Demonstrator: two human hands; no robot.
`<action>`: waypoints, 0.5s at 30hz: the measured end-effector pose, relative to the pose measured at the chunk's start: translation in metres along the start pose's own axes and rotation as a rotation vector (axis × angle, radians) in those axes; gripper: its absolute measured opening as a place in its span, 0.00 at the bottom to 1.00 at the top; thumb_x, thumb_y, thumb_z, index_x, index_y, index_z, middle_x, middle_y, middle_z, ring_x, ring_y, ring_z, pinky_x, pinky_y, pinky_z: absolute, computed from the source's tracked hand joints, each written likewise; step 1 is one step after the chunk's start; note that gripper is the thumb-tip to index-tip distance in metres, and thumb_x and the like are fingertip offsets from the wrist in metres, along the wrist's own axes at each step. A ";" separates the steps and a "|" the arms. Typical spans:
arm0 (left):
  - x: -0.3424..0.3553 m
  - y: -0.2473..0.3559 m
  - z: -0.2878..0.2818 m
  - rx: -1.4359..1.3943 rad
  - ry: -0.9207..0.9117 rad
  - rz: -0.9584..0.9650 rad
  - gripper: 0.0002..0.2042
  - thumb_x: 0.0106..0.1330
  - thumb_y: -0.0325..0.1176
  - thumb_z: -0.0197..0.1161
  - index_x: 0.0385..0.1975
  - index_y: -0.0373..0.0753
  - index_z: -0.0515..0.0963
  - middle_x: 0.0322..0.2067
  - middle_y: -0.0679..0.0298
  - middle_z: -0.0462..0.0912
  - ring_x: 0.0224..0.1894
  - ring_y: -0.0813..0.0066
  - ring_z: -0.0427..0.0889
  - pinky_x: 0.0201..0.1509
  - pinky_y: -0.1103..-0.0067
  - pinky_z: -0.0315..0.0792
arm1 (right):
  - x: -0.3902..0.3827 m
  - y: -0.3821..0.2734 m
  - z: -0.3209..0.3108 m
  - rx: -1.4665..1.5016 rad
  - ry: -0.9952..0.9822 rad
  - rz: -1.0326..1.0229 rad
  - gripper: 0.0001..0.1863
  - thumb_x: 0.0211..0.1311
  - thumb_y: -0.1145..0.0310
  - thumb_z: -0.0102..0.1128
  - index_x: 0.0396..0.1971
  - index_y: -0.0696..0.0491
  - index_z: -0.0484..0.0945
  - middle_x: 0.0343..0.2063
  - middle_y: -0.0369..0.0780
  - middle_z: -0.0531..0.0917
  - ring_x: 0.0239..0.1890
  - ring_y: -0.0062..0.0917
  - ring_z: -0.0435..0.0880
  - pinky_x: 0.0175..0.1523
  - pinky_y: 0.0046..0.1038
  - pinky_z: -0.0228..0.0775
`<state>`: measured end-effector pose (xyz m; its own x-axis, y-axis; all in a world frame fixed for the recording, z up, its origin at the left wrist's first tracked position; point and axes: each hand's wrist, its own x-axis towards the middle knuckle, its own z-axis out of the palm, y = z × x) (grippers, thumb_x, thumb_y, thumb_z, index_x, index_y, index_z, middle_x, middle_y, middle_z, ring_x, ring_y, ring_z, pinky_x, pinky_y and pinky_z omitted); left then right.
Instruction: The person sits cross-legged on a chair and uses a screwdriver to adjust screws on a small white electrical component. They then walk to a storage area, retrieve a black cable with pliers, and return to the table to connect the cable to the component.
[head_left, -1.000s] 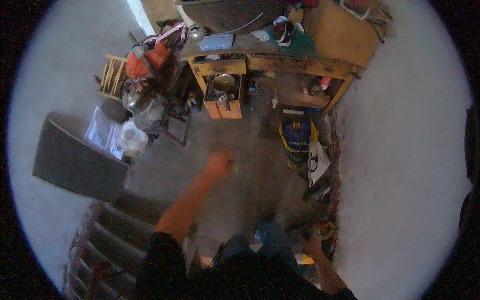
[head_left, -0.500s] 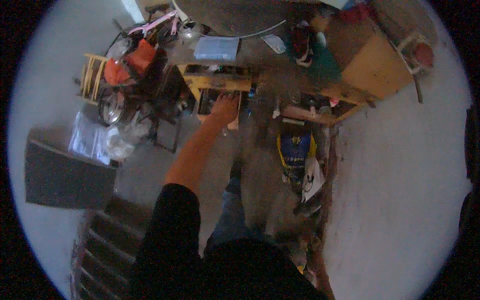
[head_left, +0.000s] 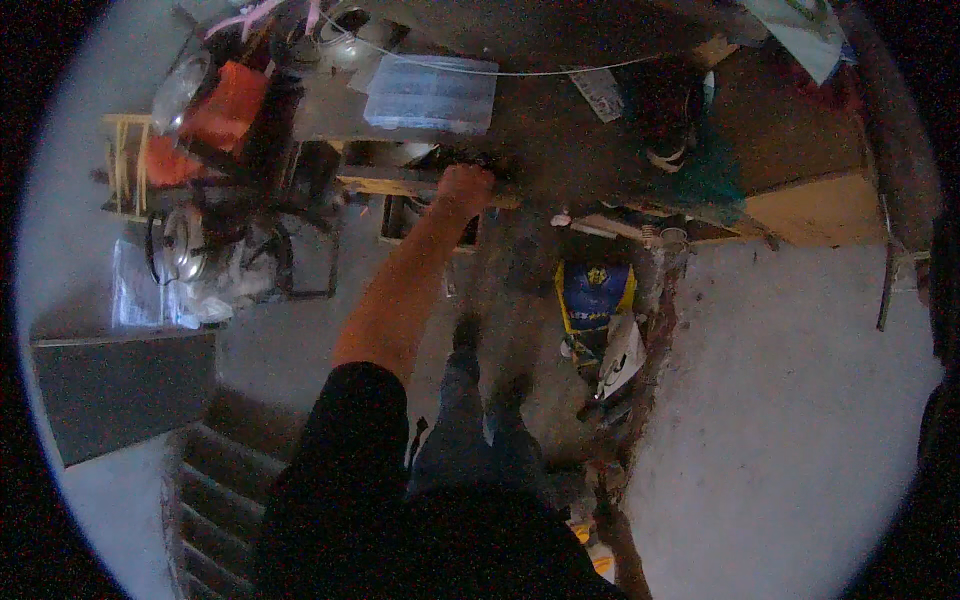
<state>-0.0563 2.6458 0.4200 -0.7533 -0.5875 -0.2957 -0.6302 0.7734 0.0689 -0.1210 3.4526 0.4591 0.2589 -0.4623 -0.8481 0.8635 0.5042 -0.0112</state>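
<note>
Wooden and crosswise below the edge of the tabletop, lies as a drawer right at the left hand, well apart from the dim right hand, running mostly leftward from the nearer grip, with neither grip clear enough to tell spread from pinching.

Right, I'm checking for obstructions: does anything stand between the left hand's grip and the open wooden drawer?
Nothing visible does. The left hand's grip is right at the front of the drawer; blur hides exactly how they meet. The pale flat case lies beyond, on the tabletop, out of the way.
</note>
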 end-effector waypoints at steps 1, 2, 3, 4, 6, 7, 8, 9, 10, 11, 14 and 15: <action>-0.007 0.006 -0.002 -0.001 -0.047 -0.005 0.11 0.66 0.38 0.62 0.40 0.41 0.87 0.39 0.56 0.88 0.44 0.56 0.88 0.45 0.61 0.83 | -0.003 -0.012 0.024 -0.180 0.096 -0.068 0.23 0.71 0.52 0.59 0.55 0.55 0.77 0.29 0.43 0.85 0.24 0.31 0.78 0.34 0.40 0.75; -0.015 0.008 0.007 0.017 -0.029 -0.014 0.10 0.66 0.37 0.62 0.40 0.42 0.87 0.38 0.56 0.88 0.43 0.56 0.88 0.45 0.61 0.83 | -0.003 -0.026 0.045 -0.526 0.254 -0.170 0.24 0.72 0.52 0.58 0.55 0.56 0.77 0.31 0.44 0.85 0.26 0.32 0.78 0.36 0.40 0.75; -0.023 0.007 0.020 0.037 -0.010 -0.027 0.10 0.66 0.36 0.62 0.40 0.42 0.87 0.37 0.56 0.88 0.42 0.56 0.88 0.44 0.61 0.83 | -0.004 -0.042 0.066 -1.056 0.495 -0.221 0.24 0.72 0.51 0.58 0.55 0.56 0.77 0.32 0.45 0.85 0.29 0.33 0.79 0.37 0.40 0.75; -0.032 0.009 0.030 0.058 0.011 -0.038 0.09 0.66 0.36 0.62 0.39 0.43 0.87 0.36 0.56 0.88 0.41 0.56 0.88 0.43 0.61 0.83 | -0.003 -0.056 0.079 -1.260 0.586 -0.239 0.24 0.72 0.51 0.57 0.54 0.57 0.77 0.33 0.46 0.85 0.31 0.35 0.80 0.39 0.41 0.75; -0.053 0.014 0.042 0.034 -0.037 -0.029 0.09 0.65 0.34 0.62 0.37 0.43 0.87 0.34 0.57 0.88 0.41 0.56 0.89 0.42 0.61 0.82 | 0.001 -0.077 0.098 -1.422 0.674 -0.297 0.25 0.73 0.50 0.56 0.54 0.58 0.77 0.36 0.48 0.86 0.35 0.38 0.82 0.42 0.41 0.75; -0.065 0.019 0.047 0.020 -0.060 -0.024 0.08 0.65 0.34 0.62 0.36 0.43 0.88 0.33 0.57 0.88 0.40 0.56 0.89 0.41 0.61 0.82 | 0.002 -0.085 0.105 -1.450 0.682 -0.321 0.26 0.73 0.50 0.56 0.54 0.59 0.77 0.37 0.49 0.86 0.38 0.39 0.83 0.44 0.41 0.75; -0.078 0.023 0.051 0.003 -0.057 -0.002 0.09 0.64 0.34 0.62 0.37 0.42 0.87 0.34 0.57 0.88 0.40 0.57 0.88 0.41 0.62 0.82 | 0.000 -0.091 0.109 -1.467 0.675 -0.348 0.26 0.73 0.50 0.55 0.53 0.60 0.77 0.39 0.50 0.86 0.40 0.41 0.84 0.46 0.41 0.75; -0.093 0.027 0.055 -0.011 -0.054 0.023 0.09 0.64 0.34 0.62 0.39 0.41 0.86 0.34 0.58 0.88 0.41 0.57 0.88 0.40 0.62 0.82 | -0.001 -0.094 0.113 -1.473 0.671 -0.378 0.27 0.74 0.49 0.55 0.53 0.60 0.77 0.40 0.51 0.86 0.42 0.42 0.85 0.48 0.41 0.76; -0.107 0.032 0.059 -0.025 -0.051 0.049 0.10 0.64 0.34 0.62 0.40 0.41 0.86 0.35 0.58 0.88 0.41 0.58 0.88 0.39 0.62 0.81 | -0.002 -0.098 0.118 -1.479 0.668 -0.403 0.27 0.74 0.49 0.54 0.53 0.61 0.77 0.41 0.52 0.86 0.45 0.43 0.85 0.49 0.42 0.76; -0.123 0.038 0.064 -0.039 -0.040 0.039 0.10 0.63 0.34 0.62 0.40 0.41 0.85 0.36 0.58 0.88 0.41 0.58 0.88 0.39 0.62 0.81 | -0.005 -0.100 0.123 -1.443 0.649 -0.447 0.27 0.74 0.49 0.53 0.53 0.61 0.77 0.41 0.52 0.86 0.44 0.43 0.85 0.49 0.42 0.75; -0.163 0.055 0.072 -0.054 -0.031 0.001 0.09 0.63 0.35 0.62 0.39 0.41 0.85 0.38 0.58 0.87 0.42 0.59 0.87 0.41 0.62 0.80 | -0.003 -0.102 0.103 -1.214 0.671 -0.284 0.19 0.75 0.59 0.51 0.56 0.55 0.77 0.40 0.42 0.85 0.38 0.31 0.83 0.45 0.34 0.76; -0.174 0.059 0.070 -0.042 -0.045 -0.018 0.09 0.63 0.35 0.62 0.39 0.42 0.85 0.38 0.58 0.87 0.42 0.59 0.87 0.42 0.62 0.80 | -0.002 -0.106 0.107 -1.209 0.660 -0.226 0.17 0.76 0.61 0.50 0.56 0.54 0.77 0.38 0.39 0.84 0.36 0.27 0.81 0.43 0.31 0.75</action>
<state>0.0506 2.8103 0.4088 -0.7334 -0.5888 -0.3397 -0.6513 0.7518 0.1030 -0.1670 3.3221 0.5188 -0.3754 -0.3632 -0.8527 -0.1331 0.9316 -0.3382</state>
